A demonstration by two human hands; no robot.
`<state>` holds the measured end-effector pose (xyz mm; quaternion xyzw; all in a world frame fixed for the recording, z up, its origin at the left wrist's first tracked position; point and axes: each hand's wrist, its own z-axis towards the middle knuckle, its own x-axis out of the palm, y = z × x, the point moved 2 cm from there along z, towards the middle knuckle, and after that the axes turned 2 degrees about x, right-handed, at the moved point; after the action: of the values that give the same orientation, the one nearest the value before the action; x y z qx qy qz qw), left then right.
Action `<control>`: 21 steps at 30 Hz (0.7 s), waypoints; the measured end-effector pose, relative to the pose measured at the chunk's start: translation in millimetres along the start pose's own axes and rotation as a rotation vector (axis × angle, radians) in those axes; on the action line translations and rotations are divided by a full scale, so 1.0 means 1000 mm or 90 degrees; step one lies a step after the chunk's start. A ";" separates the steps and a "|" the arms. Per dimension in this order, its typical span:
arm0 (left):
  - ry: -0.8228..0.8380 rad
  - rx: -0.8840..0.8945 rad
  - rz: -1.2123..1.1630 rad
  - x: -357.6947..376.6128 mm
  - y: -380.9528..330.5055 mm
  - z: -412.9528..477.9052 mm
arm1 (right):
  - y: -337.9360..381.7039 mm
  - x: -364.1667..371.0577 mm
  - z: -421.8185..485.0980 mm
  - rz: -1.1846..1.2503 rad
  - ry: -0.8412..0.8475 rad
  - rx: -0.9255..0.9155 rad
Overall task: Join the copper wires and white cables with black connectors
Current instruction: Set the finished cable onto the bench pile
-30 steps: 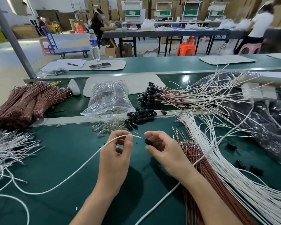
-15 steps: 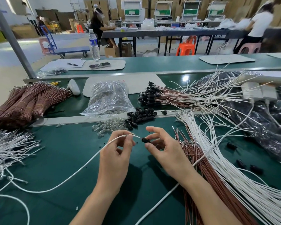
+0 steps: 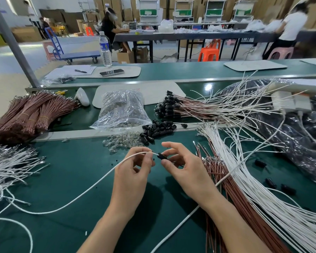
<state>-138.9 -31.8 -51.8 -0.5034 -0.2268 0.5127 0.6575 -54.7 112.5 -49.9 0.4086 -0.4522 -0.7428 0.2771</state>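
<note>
My left hand (image 3: 133, 172) pinches the end of a white cable (image 3: 91, 187) that trails away to the left over the green table. My right hand (image 3: 184, 167) pinches a small black connector (image 3: 161, 156) between thumb and fingers. The cable's tip meets the connector's left end, just above the table. Loose black connectors (image 3: 156, 131) lie in a heap behind my hands. Copper wires (image 3: 232, 194) and white cables (image 3: 259, 189) fan out to my right.
A clear bag (image 3: 121, 110) and small clear bulbs (image 3: 122, 142) sit behind my hands. Bundled copper wires (image 3: 27, 114) lie at the far left, white cables (image 3: 5, 167) at the left edge. Finished wires with connectors (image 3: 173, 108) lie behind; black plastic (image 3: 303, 143) covers the right.
My hands have closed the gap: the cable's tip, earlier a short way from the connector, now touches its end. My right hand's fingers have shifted slightly round the connector.
</note>
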 end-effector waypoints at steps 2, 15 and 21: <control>0.013 -0.013 -0.016 0.001 -0.001 0.001 | 0.000 0.001 -0.001 -0.006 -0.001 -0.007; 0.040 -0.076 -0.104 -0.002 -0.001 0.006 | 0.006 0.003 -0.006 -0.071 -0.044 -0.069; 0.074 -0.095 -0.113 0.003 0.002 0.005 | 0.007 0.005 -0.007 -0.077 -0.061 -0.084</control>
<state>-142.4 -27.6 -52.1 -0.5577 -0.2697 0.4041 0.6730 -51.1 102.8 -47.4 0.3803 -0.3892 -0.8051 0.2361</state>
